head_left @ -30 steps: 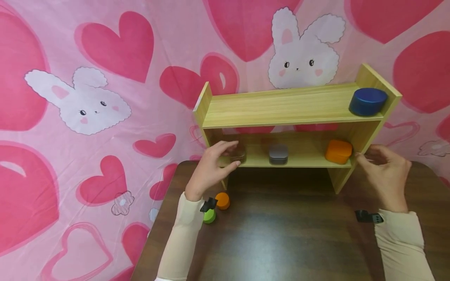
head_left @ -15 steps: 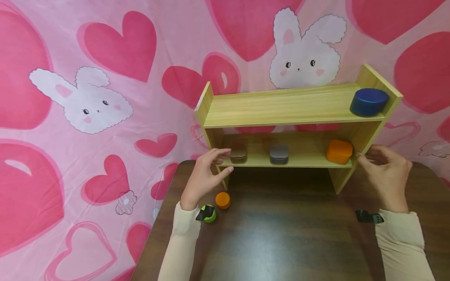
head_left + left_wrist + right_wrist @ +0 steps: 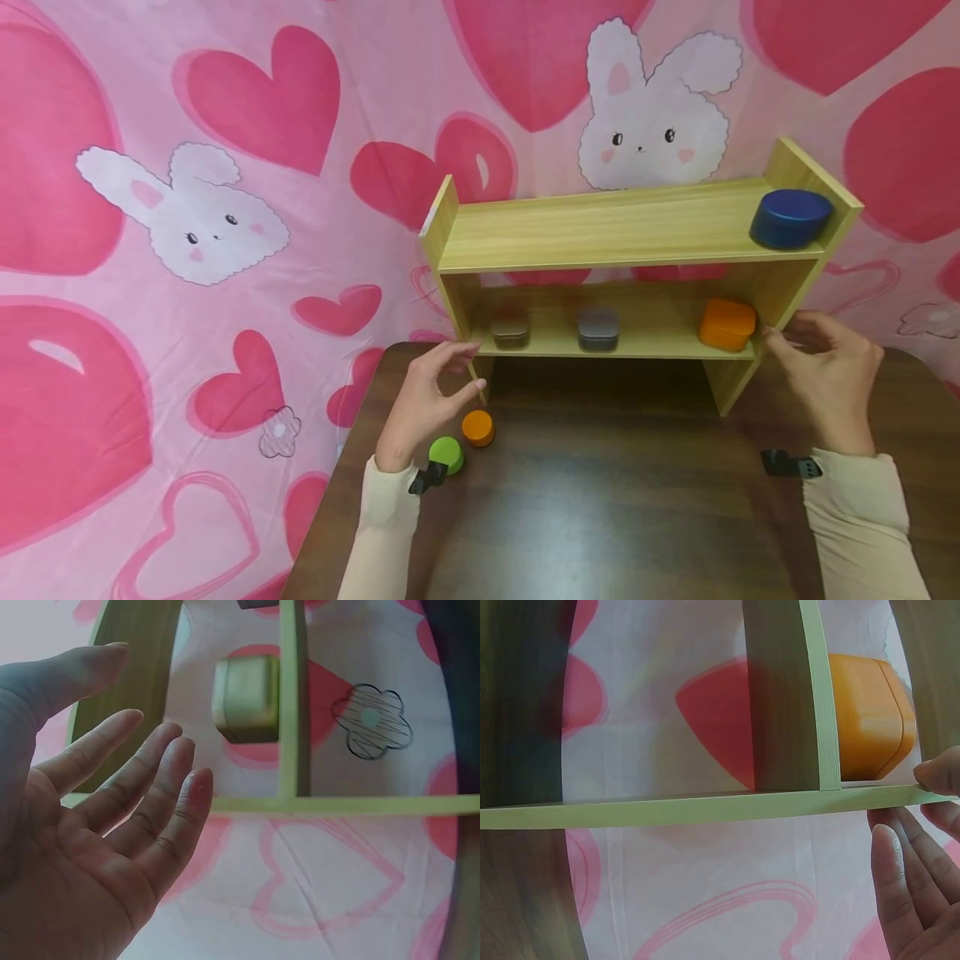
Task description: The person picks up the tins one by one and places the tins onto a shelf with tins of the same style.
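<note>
My left hand (image 3: 427,396) holds nothing; its fingers are apart and loosely bent beside the shelf's lower left corner. On the lower board, a small grey-brown tin (image 3: 511,332) stands near that end, also in the left wrist view as a rounded tin (image 3: 247,697). My right hand (image 3: 828,371) pinches the edge of the wooden shelf's right side panel (image 3: 727,810), thumb on the inner face and fingers outside. Just inside that panel sits an orange tin (image 3: 727,325). A grey tin (image 3: 597,330) is in the middle of the same board.
A blue oval tin (image 3: 790,219) stands at the right end of the top board (image 3: 600,233). On the dark table (image 3: 600,500), an orange round tin (image 3: 477,428) and a green one (image 3: 447,454) lie near my left wrist. A pink patterned cloth (image 3: 315,208) hangs behind.
My left hand has drawn back down and to the left, away from the grey-brown tin, which now shows fully. My right hand keeps its grip on the panel.
</note>
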A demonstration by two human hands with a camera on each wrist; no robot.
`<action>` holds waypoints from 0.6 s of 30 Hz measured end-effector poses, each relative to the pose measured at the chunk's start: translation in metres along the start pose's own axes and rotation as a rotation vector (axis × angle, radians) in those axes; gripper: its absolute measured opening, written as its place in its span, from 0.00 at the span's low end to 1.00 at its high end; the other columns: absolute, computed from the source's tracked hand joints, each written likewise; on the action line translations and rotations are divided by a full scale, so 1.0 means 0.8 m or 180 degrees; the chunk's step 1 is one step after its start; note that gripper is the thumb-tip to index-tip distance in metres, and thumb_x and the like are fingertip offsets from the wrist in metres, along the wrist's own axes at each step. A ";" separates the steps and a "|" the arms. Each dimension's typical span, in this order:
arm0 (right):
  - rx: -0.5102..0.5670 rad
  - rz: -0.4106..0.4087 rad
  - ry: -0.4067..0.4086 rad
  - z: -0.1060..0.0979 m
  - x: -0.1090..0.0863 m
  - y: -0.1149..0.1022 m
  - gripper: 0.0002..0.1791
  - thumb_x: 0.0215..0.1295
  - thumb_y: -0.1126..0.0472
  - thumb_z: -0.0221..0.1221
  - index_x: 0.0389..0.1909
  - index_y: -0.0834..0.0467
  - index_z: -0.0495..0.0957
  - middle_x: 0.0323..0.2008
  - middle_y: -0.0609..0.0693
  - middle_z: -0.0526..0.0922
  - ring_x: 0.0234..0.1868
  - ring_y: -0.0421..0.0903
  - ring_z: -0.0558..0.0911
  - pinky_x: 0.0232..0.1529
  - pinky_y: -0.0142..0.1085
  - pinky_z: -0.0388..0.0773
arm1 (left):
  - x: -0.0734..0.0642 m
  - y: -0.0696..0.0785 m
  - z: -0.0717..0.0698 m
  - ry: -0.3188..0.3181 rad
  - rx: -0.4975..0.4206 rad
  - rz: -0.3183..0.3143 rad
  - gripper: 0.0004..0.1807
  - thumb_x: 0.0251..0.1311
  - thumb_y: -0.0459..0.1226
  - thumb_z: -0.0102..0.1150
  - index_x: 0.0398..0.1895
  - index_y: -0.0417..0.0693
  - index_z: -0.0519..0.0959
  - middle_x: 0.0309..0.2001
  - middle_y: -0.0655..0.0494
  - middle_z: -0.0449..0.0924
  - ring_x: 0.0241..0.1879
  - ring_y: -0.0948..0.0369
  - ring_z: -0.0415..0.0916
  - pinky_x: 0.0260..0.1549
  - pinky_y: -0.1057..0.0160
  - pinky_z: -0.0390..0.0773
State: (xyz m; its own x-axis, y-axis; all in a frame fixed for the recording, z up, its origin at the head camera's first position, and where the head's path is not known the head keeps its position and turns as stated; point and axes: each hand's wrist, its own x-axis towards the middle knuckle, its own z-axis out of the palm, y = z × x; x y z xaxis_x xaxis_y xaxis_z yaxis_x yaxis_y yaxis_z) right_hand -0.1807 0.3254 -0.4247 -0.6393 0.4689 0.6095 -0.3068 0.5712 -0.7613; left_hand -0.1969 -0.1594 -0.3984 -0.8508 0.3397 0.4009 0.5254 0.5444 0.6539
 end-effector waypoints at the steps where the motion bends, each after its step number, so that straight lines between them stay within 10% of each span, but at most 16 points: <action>1: 0.0004 0.0002 0.0000 0.000 0.000 0.000 0.13 0.54 0.69 0.72 0.40 0.71 0.88 0.27 0.10 0.78 0.29 0.11 0.79 0.34 0.10 0.72 | -0.004 -0.002 0.000 -0.0004 0.0025 -0.0044 0.26 0.58 0.37 0.76 0.61 0.51 0.82 0.55 0.55 0.87 0.51 0.53 0.85 0.55 0.52 0.86; 18: 0.0006 0.0040 0.0045 0.000 0.000 0.005 0.12 0.52 0.70 0.73 0.37 0.71 0.86 0.26 0.09 0.77 0.28 0.09 0.76 0.42 0.15 0.65 | -0.064 -0.044 0.001 -0.0035 0.0008 -0.0660 0.25 0.57 0.38 0.77 0.59 0.55 0.82 0.57 0.59 0.86 0.54 0.57 0.84 0.60 0.50 0.83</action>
State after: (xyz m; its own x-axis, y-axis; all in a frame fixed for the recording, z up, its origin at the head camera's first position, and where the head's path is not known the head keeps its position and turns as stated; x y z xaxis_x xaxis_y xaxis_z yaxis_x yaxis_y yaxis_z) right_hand -0.1822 0.3274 -0.4273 -0.6330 0.4855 0.6030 -0.3003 0.5639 -0.7693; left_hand -0.1719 -0.1948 -0.4423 -0.9407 0.2285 0.2507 0.3390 0.6053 0.7202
